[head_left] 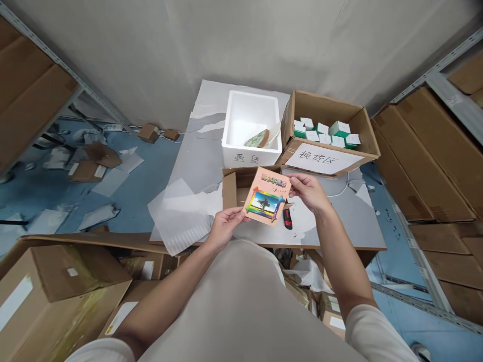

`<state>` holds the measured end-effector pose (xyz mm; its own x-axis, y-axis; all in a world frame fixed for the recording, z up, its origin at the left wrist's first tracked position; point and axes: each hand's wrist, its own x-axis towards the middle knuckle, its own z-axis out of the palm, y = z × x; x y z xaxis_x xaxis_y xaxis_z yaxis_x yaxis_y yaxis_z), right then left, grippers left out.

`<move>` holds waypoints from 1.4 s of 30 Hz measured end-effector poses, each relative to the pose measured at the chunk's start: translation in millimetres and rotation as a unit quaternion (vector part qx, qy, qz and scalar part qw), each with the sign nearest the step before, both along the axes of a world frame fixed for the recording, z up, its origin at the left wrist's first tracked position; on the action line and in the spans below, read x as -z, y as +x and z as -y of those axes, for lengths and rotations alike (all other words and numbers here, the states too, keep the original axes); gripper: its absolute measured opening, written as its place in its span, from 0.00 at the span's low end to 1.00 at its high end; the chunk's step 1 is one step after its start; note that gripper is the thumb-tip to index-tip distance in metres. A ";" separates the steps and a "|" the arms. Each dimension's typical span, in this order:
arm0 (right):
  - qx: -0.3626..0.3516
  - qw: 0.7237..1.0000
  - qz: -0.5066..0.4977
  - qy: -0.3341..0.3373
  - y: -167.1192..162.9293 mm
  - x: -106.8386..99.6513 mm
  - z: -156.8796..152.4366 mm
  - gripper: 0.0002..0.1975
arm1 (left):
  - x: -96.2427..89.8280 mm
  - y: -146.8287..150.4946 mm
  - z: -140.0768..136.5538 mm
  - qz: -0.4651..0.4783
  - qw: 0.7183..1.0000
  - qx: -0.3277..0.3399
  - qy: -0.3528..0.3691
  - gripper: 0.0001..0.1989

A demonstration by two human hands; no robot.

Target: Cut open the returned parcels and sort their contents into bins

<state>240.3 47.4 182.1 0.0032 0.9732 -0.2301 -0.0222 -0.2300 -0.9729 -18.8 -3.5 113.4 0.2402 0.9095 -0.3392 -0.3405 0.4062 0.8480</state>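
Note:
Both hands hold a flat, nearly square pink packet [265, 197] tilted above the table. Its face carries a tree picture in a rainbow-coloured frame; whether it is a booklet or a thin box, I cannot tell. My left hand [228, 223] is closed on its lower left corner. At the upper right corner, my right hand [306, 191] pinches the edge. Behind the packet is an opened small cardboard box [229, 191], partly hidden by it. A red and black utility knife [288, 218] lies just right of the packet.
On the table [181, 166] stand a white foam box [241, 157] with a few flat items and a labelled cardboard box [326, 158] holding several green-and-white cartons. Foam wrap [181, 218] hangs over the front edge. Shelves with cartons [433, 166] flank the right; a large carton [56, 286] is lower left.

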 end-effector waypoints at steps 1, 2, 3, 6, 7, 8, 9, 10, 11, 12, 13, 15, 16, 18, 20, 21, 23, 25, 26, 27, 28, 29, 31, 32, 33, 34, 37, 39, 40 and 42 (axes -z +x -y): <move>-0.001 1.000 0.004 -0.004 0.8 1.3 -1.0 0.21 | 0.4 -0.3 -0.1 0.003 1.000 0.003 -0.006 0.19; -0.002 1.000 0.006 -0.007 1.5 2.3 -1.8 0.21 | 0.5 -0.5 -0.4 0.006 1.000 0.006 -0.012 0.18; -0.002 1.000 0.008 -0.010 1.8 3.0 -2.4 0.21 | 0.4 -0.6 -0.9 0.010 1.000 0.008 -0.018 0.18; 0.000 1.000 0.011 -0.021 1.9 3.4 -4.9 0.22 | -1.3 0.1 -4.2 0.023 0.999 0.007 -0.032 0.18; -0.003 1.000 0.016 -0.026 1.8 2.9 -7.2 0.22 | -2.4 0.4 -5.8 0.026 0.999 0.006 -0.035 0.18; -0.008 0.999 0.023 -0.031 1.7 2.3 -11.0 0.23 | -3.6 0.5 -7.7 0.026 0.999 0.005 -0.036 0.19; -0.011 0.999 0.029 -0.033 1.5 1.5 -16.8 0.23 | -4.7 0.1 -9.7 0.023 0.999 0.004 -0.036 0.19; -0.008 0.999 0.032 -0.031 1.1 0.7 -25.0 0.23 | -5.3 -0.8 -11.8 0.014 0.999 0.001 -0.032 0.20; 0.004 0.999 0.031 -0.023 0.2 0.0 -35.8 0.22 | -5.2 -2.6 -13.6 -0.001 1.000 -0.006 -0.024 0.21; 0.025 0.999 0.026 -0.009 -1.2 -0.4 -49.3 0.21 | -4.1 -5.2 -15.1 -0.022 0.999 -0.020 -0.012 0.22; 0.052 0.998 0.017 0.007 -3.5 -0.1 -65.2 0.19 | -1.9 -8.6 -16.0 -0.048 0.998 -0.040 0.004 0.23; 0.115 0.993 -0.005 0.040 -10.5 3.0 -102.4 0.15 | 6.1 -17.5 -15.7 -0.114 0.988 -0.094 0.036 0.23; 0.142 0.988 -0.018 0.050 -15.0 6.2 -122.3 0.13 | 11.5 -22.5 -14.4 -0.150 0.980 -0.124 0.049 0.23; 0.183 0.981 -0.043 0.047 -24.4 15.6 -160.0 0.10 | 24.1 -32.3 -9.8 -0.221 0.958 -0.174 0.062 0.22; 0.186 0.981 -0.050 0.015 -30.7 27.5 -188.5 0.11 | 37.6 -40.9 -4.2 -0.277 0.941 -0.185 0.060 0.21; 0.173 0.984 -0.043 -0.006 -31.3 33.4 -197.2 0.13 | 44.6 -44.9 -1.6 -0.301 0.936 -0.174 0.056 0.22; 0.138 0.990 -0.009 -0.032 -24.9 42.7 -200.9 0.18 | 59.4 -53.3 2.3 -0.367 0.920 -0.128 0.055 0.23; 0.109 0.994 0.028 -0.011 -7.6 46.9 -185.6 0.21 | 76.4 -63.0 4.0 -0.481 0.871 -0.076 0.062 0.27; 0.103 0.994 0.043 0.015 4.7 47.0 -171.5 0.22 | 86.1 -68.3 3.9 -0.548 0.833 -0.050 0.057 0.31; 0.093 0.994 0.048 0.044 18.7 46.2 -153.9 0.22 | 96.5 -73.7 3.4 -0.612 0.790 -0.023 0.041 0.38; 0.099 0.992 0.052 0.063 33.7 45.3 -133.6 0.22 | 107.4 -79.0 2.2 -0.660 0.751 0.004 0.012 0.46; 0.109 0.990 0.054 0.069 49.1 44.8 -111.5 0.22 | 118.5 -83.9 0.4 -0.691 0.722 0.031 -0.022 0.52; 0.138 0.988 0.053 0.053 77.7 48.3 -65.5 0.21 | 139.3 -91.9 -4.9 -0.713 0.694 0.076 -0.073 0.56; 0.157 0.985 0.055 0.035 89.6 53.2 -43.3 0.21 | 148.1 -95.0 -8.3 -0.710 0.693 0.087 -0.088 0.54; 0.176 0.982 0.061 0.017 99.5 60.4 -22.3 0.22 | 155.1 -97.5 -11.9 -0.700 0.703 0.085 -0.095 0.51; 0.188 0.980 0.068 -0.004 107.2 69.7 -3.1 0.22 | 160.2 -99.5 -15.6 -0.685 0.718 0.073 -0.098 0.45; 0.193 0.976 0.078 -0.060 117.1 103.7 41.2 0.24 | 162.5 -103.8 -25.1 -0.647 0.756 0.012 -0.094 0.24; 0.187 0.975 0.080 -0.088 115.8 125.5 59.1 0.24 | 154.5 -105.3 -28.4 -0.647 0.757 -0.035 -0.091 0.18; 0.180 0.975 0.082 -0.099 113.5 134.7 64.6 0.23 | 148.7 -105.0 -29.1 -0.646 0.756 -0.062 -0.088 0.19; 0.155 0.978 0.086 -0.107 106.0 149.9 68.9 0.23 | 135.6 -100.8 -28.7 -0.637 0.758 -0.118 -0.075 0.24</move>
<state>346.3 -21.5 32.2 0.3460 0.8493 -0.3988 0.0361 -0.4368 -0.8988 -119.6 25.2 -22.2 -0.5317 0.8048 -0.2637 0.6380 0.5854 0.5002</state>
